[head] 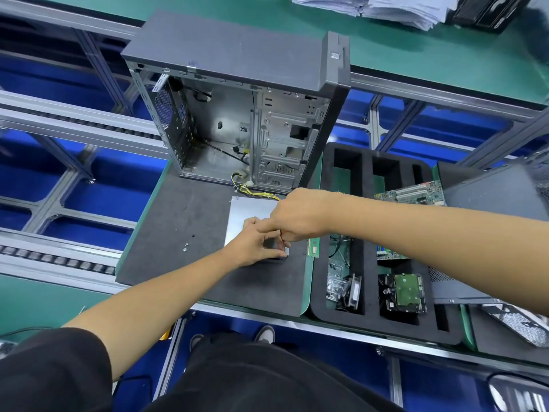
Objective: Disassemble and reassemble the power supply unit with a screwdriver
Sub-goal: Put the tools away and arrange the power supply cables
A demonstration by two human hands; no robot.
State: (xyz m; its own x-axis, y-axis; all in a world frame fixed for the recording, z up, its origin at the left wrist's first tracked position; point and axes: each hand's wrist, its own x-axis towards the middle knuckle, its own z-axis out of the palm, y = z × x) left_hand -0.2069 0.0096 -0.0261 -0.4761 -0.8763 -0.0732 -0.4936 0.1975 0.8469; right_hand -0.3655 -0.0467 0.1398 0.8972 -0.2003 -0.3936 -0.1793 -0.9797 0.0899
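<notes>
The silver power supply unit [249, 214] lies flat on a dark grey mat [184, 227] in front of the open computer case [237, 120]. Its yellow and black cables [252, 190] run back toward the case. My left hand [257, 243] grips the unit's near right corner. My right hand [297, 217] is closed around a screwdriver, of which only a sliver of orange handle [281, 234] shows; the tip is hidden between my hands. Two loose screws [187, 246] lie on the mat to the left.
A black foam tray [368, 319] at the right holds a hard drive [405, 292], a fan, cables and circuit boards [416, 193]. A memory stick [314, 246] lies beside the unit. A dark side panel sits far right; paper stacks lie at the back.
</notes>
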